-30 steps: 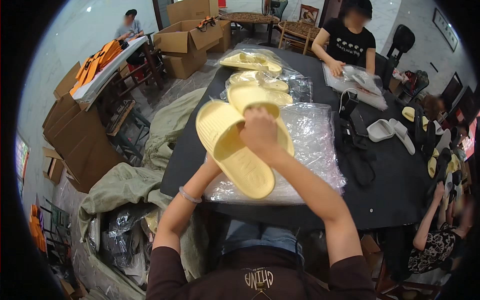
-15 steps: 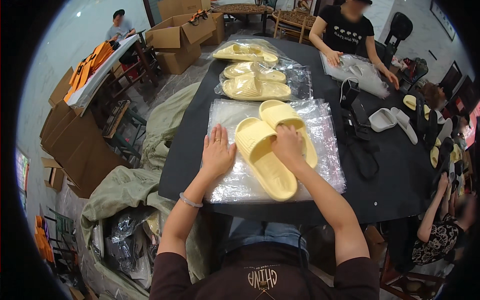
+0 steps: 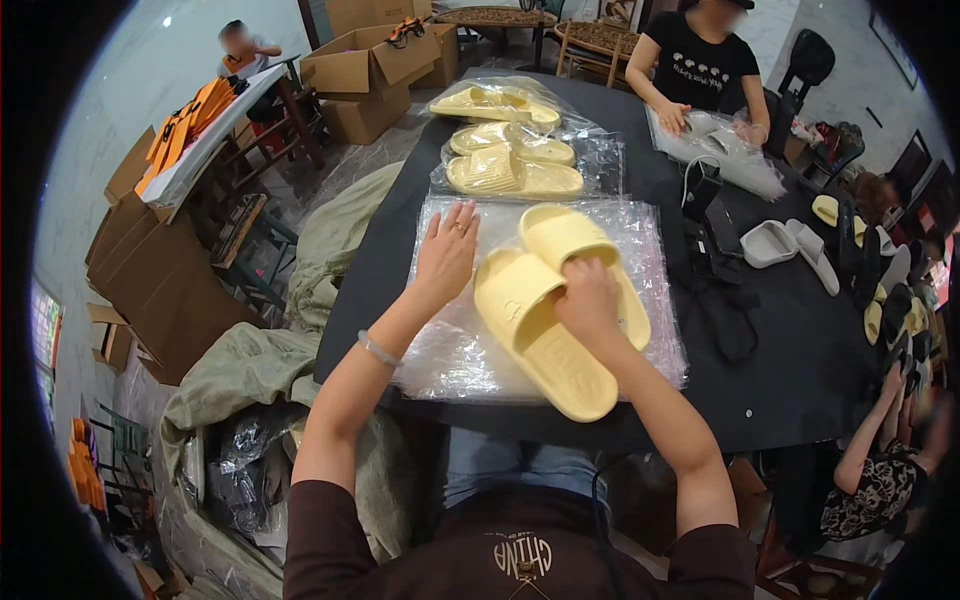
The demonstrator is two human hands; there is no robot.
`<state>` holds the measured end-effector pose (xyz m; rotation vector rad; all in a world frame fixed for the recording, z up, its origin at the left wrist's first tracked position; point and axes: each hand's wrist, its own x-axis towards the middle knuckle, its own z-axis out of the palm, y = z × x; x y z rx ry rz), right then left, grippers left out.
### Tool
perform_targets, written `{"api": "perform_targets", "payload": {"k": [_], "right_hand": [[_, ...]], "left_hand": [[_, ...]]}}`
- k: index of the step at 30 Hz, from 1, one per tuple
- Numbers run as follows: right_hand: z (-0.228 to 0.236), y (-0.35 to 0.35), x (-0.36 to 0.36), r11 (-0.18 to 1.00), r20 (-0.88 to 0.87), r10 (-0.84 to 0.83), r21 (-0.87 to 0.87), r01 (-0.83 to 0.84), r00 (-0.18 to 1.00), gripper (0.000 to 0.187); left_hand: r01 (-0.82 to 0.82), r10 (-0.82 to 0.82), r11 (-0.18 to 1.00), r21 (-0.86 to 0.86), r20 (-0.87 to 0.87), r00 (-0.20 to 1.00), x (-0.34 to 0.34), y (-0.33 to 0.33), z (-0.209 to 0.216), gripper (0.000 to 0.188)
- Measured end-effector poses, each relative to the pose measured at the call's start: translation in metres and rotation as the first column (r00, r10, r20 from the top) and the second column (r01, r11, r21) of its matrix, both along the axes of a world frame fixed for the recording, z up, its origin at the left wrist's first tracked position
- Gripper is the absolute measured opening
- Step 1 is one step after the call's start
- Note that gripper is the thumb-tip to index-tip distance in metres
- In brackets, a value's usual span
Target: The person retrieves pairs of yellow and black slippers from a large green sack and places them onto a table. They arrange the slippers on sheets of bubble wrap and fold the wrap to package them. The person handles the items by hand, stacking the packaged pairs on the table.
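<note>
A pair of pale yellow slide slippers (image 3: 565, 370) lies tilted over a stack of clear plastic bags (image 3: 447, 365), one slipper partly overlapping the other. My right hand (image 3: 588, 300) grips the pair, its fingertips hidden inside the foot openings under the straps. To the left, my left hand (image 3: 447, 255) is held open with fingers stretched out above the bags, touching neither slipper. Beyond the stack, more yellow slippers (image 3: 515, 178) lie in clear bags on the black table.
Right of the bags stands a black device (image 3: 708, 225) with a cable. White slippers (image 3: 768, 243) lie farther right. Across the table a co-worker (image 3: 700, 65) handles a clear bag (image 3: 715, 150). A green sack (image 3: 225, 385) sits at the table's left, with cardboard boxes (image 3: 360, 70) behind.
My right hand has shifted the slippers slightly right and nearer to me. My left hand has moved up and away from the near part of the bags. The co-worker's hand has drawn inward onto the bag.
</note>
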<state>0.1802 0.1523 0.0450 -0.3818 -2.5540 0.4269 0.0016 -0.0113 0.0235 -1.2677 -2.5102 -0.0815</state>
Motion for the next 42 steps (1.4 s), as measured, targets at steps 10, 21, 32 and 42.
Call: {"api": "perform_targets", "payload": {"k": [10,21,32,42], "right_hand": [[-0.033,0.016,0.004,1.0,0.056,-0.015,-0.018,0.016,0.998,0.029],[-0.01,0.053,0.016,0.962,0.084,-0.241,-0.109,0.25,0.967,0.026],[-0.028,-0.02,-0.055,0.99,-0.072,-0.104,-0.108,0.096,0.992,0.031],[-0.033,-0.019,-0.05,0.989,-0.028,-0.067,-0.134,0.063,0.997,0.037]], "left_hand": [[-0.082,0.062,0.988,0.128,0.157,0.986,-0.006,0.004,-0.034,0.059],[-0.074,0.05,0.991,0.114,0.2,0.978,-0.001,0.006,-0.028,0.066],[-0.01,0.001,0.998,0.059,0.142,0.99,-0.012,-0.002,-0.035,0.071],[0.055,-0.072,0.995,0.081,0.234,0.97,-0.013,-0.012,-0.027,0.07]]}}
